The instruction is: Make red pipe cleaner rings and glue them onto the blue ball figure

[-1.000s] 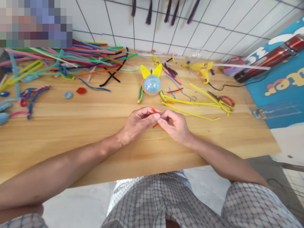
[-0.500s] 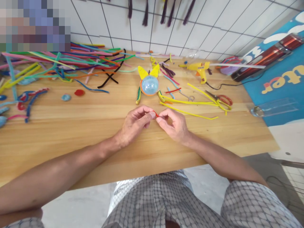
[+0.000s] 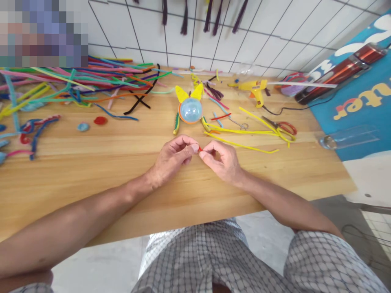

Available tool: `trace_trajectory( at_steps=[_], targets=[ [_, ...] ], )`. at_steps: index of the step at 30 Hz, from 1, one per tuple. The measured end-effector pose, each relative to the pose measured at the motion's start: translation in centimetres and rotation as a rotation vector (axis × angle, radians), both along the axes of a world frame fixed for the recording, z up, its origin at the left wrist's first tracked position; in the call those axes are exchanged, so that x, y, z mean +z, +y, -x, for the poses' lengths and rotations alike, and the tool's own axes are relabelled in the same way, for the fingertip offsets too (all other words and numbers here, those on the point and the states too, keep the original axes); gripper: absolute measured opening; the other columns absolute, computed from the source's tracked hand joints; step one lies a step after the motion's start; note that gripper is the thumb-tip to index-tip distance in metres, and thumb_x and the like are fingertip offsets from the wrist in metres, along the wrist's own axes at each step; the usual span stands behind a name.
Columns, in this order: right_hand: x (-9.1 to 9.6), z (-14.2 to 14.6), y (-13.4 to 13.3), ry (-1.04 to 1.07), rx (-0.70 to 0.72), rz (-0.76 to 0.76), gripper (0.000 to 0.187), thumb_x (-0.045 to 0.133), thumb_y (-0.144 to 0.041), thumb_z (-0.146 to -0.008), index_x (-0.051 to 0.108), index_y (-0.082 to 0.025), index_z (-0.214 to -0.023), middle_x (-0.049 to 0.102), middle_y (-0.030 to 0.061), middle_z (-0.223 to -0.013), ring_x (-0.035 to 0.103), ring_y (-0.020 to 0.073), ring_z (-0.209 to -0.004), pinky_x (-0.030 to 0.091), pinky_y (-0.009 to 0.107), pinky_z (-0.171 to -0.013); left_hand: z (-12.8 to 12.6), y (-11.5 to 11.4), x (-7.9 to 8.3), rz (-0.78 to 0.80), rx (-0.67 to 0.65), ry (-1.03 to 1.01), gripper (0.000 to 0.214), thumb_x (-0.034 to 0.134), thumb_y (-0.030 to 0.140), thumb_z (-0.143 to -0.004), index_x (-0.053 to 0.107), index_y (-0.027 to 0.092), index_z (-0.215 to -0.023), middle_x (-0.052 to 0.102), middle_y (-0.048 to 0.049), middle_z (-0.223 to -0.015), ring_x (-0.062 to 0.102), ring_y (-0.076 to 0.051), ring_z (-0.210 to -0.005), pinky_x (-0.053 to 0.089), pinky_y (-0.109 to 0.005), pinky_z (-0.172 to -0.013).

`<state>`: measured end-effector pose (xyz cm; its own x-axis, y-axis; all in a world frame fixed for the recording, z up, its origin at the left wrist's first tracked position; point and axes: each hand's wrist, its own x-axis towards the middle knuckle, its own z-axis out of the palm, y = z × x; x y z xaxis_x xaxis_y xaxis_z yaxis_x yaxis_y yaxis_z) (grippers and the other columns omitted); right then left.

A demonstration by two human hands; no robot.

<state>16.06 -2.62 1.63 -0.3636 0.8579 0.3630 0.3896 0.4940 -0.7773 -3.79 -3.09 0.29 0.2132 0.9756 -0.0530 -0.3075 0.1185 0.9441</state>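
Between my two hands is a short piece of red pipe cleaner (image 3: 200,149), mostly hidden by the fingertips. My left hand (image 3: 175,156) pinches one end of it between thumb and forefinger. At the other end, the thumb and forefinger of my right hand (image 3: 222,160) are closed on it. Just beyond the fingers stands a small figure (image 3: 191,110) with a clear bluish dome, an orange rim, yellow ears and green-and-yellow limbs. Yellow pipe cleaners (image 3: 244,142) lie to the right of it.
A heap of coloured pipe cleaners (image 3: 116,81) covers the back left. Scissors (image 3: 285,128) and a yellow glue gun (image 3: 256,89) with a cord lie at the right. Red (image 3: 100,121) and blue (image 3: 83,127) coils rest left of centre. A dark red flask (image 3: 339,75) is at far right.
Both hands keep their pinch on the red pipe cleaner, with only slight finger movement; less of the red shows now. The whole view has shifted a little.
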Motion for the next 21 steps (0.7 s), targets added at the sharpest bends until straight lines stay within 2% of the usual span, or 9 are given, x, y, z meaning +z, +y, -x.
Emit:
trace_trajectory(
  at_steps=[3, 6, 8, 10, 13, 15, 18, 20, 21],
  targets=[
    [-0.4, 0.0, -0.1, 0.011, 0.007, -0.023, 0.022, 0.066, -0.029, -0.100, 0.062, -0.023, -0.079, 0.066, -0.0038, -0.070, 0.052, 0.0123, -0.061, 0.041, 0.028, -0.061, -0.1, 0.0, 0.0, -0.004, 0.005, 0.022, 0.038, 0.094, 0.050, -0.082, 0.075, 0.018, -0.091, 0.062, 0.0038, -0.067, 0.046, -0.007, -0.054, 0.038, -0.020, -0.052],
    [0.0, -0.1, 0.2, 0.003, 0.038, -0.023, 0.025, 0.069, -0.035, -0.101, 0.064, -0.023, -0.080, 0.068, -0.0032, -0.072, 0.056, 0.0126, -0.064, 0.044, 0.028, -0.064, -0.1, 0.0, 0.1, -0.019, -0.001, 0.050, 0.040, 0.089, 0.053, -0.086, 0.071, 0.018, -0.090, 0.060, 0.0047, -0.063, 0.049, -0.008, -0.054, 0.040, -0.021, -0.053],
    [1.1, -0.7, 0.8, -0.026, 0.038, -0.005, 0.025, 0.070, -0.039, -0.102, 0.068, -0.022, -0.083, 0.073, -0.0013, -0.078, 0.061, 0.0138, -0.070, 0.048, 0.029, -0.069, 0.0, 0.0, 0.4, -0.037, -0.022, 0.090, 0.039, 0.082, 0.055, -0.092, 0.066, 0.019, -0.091, 0.063, 0.0038, -0.065, 0.050, -0.009, -0.052, 0.041, -0.022, -0.052],
    [3.0, -2.1, 1.7, -0.068, -0.007, 0.001, 0.022, 0.071, -0.039, -0.102, 0.073, -0.022, -0.089, 0.077, 0.0002, -0.085, 0.066, 0.0152, -0.077, 0.051, 0.029, -0.074, 0.0, -0.2, 0.7, -0.100, -0.044, 0.186, 0.034, 0.074, 0.051, -0.099, 0.064, 0.020, -0.091, 0.066, 0.0028, -0.069, 0.050, -0.009, -0.052, 0.042, -0.023, -0.052],
    [6.1, -6.1, 3.5, -0.149, -0.184, -0.028, 0.014, 0.072, -0.034, -0.101, 0.077, -0.022, -0.095, 0.081, 0.0015, -0.093, 0.070, 0.0162, -0.084, 0.053, 0.030, -0.080, 0.1, -0.6, 0.5, -0.279, -0.117, 0.449, 0.022, 0.064, 0.038, -0.104, 0.068, 0.019, -0.092, 0.068, 0.0013, -0.074, 0.058, -0.011, -0.061, 0.048, -0.023, -0.062],
    [7.2, -10.0, 4.8, -0.274, -0.389, -0.040, 0.011, 0.071, -0.028, -0.101, 0.079, -0.021, -0.101, 0.082, 0.0036, -0.097, 0.070, 0.0164, -0.086, 0.052, 0.030, -0.081, 0.2, -1.0, 0.0, -0.406, -0.181, 0.653, 0.015, 0.063, 0.030, -0.104, 0.072, 0.019, -0.099, 0.074, -0.0015, -0.084, 0.068, -0.015, -0.074, 0.053, -0.026, -0.072],
    [6.6, -16.7, 6.6, -0.609, -0.715, -0.040, 0.009, 0.077, -0.019, -0.095, 0.083, -0.016, -0.101, 0.084, 0.0114, -0.099, 0.068, 0.0170, -0.081, 0.048, 0.033, -0.079, 0.2, -1.6, -1.1, -0.600, -0.230, 0.891, 0.009, 0.064, 0.023, -0.104, 0.073, 0.020, -0.103, 0.081, -0.0069, -0.098, 0.075, -0.021, -0.090, 0.058, -0.032, -0.085],
    [5.2, -20.7, 7.5, -0.814, -0.785, -0.034, 0.013, 0.075, -0.018, -0.095, 0.085, -0.012, -0.101, 0.085, 0.0169, -0.100, 0.066, 0.0177, -0.079, 0.043, 0.035, -0.074, 0.1, -1.8, -1.6, -0.720, -0.237, 0.978, 0.006, 0.068, 0.022, -0.102, 0.072, 0.019, -0.106, 0.081, -0.0096, -0.103, 0.076, -0.024, -0.096, 0.060, -0.036, -0.092],
    [4.4, -22.3, 7.8, -0.874, -0.747, -0.060, 0.015, 0.073, -0.017, -0.096, 0.086, -0.010, -0.100, 0.084, 0.0179, -0.097, 0.065, 0.0175, -0.076, 0.041, 0.036, -0.071, 0.1, -1.8, -1.8, -0.761, -0.233, 1.004, 0.006, 0.070, 0.021, -0.101, 0.071, 0.019, -0.107, 0.080, -0.0102, -0.104, 0.076, -0.025, -0.097, 0.060, -0.037, -0.093]
  ],
)
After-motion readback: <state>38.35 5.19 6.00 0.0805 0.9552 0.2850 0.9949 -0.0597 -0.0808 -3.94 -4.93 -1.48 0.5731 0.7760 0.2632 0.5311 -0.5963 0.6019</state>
